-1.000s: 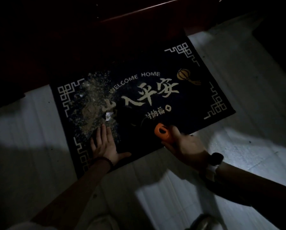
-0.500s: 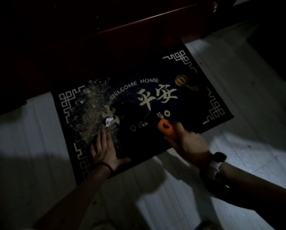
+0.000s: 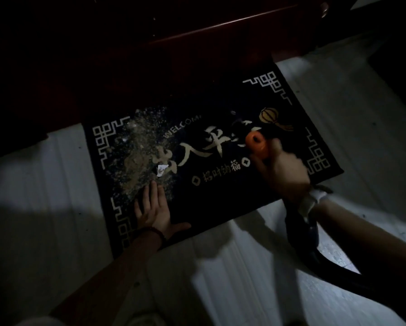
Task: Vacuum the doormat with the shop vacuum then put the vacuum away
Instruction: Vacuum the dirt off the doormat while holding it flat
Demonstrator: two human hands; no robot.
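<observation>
Open floor on three sides, dark furniture hard against the far edge

The doormat (image 3: 220, 184) lies on pale floor (image 3: 44, 208), bare to its left, right and near side. Dark wooden furniture (image 3: 197, 43) closes off its far edge. On it, the left hand (image 3: 153, 212) lies flat by the debris patch (image 3: 138, 158); the right hand (image 3: 282, 170) and orange nozzle (image 3: 257, 143) occupy the right half, the black hose (image 3: 303, 231) trailing across the near-right floor.

A: background?
B: pale floor (image 3: 44, 208), patchy light, dark shadows across it. dark reddish wooden door (image 3: 197, 31) along the far side.
A: else?
B: metal fitting (image 3: 324, 10) far right, blurry.
</observation>
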